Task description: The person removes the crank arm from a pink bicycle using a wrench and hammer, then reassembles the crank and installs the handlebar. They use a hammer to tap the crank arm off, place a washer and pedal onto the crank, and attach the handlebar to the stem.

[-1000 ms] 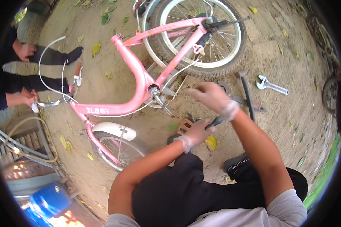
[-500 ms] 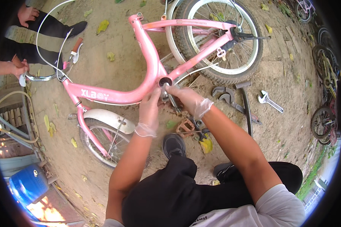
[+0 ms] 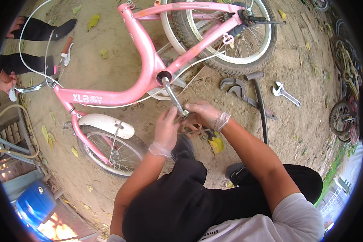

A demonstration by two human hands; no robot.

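A pink bicycle frame [image 3: 111,100] lies on its side on the ground before me. From its round bottom bracket opening [image 3: 164,76] a silver crank arm [image 3: 172,94] sticks out toward me. My left hand [image 3: 165,132], in a clear thin glove, is closed with its fingertips at the crank arm's lower end. My right hand [image 3: 205,114], gloved likewise, pinches that same end from the other side. Beneath my hands lies an orange-brown pedal [image 3: 192,128], partly hidden by my fingers. Behind the bracket, the chainring side is mostly covered by the frame.
Right of my hands lie a large pipe wrench [image 3: 246,97], a hammer-like tool with a black handle [image 3: 262,111] and an adjustable wrench [image 3: 285,94]. Another person's hand [image 3: 5,84] holds the handlebar grip at the left. A blue barrel [image 3: 36,201] stands lower left; several bicycles [image 3: 345,101] line the right.
My hands have come down toward me from the bottom bracket opening to the crank arm's end. The crank arm now shows plainly below the opening. The view has shifted slightly.
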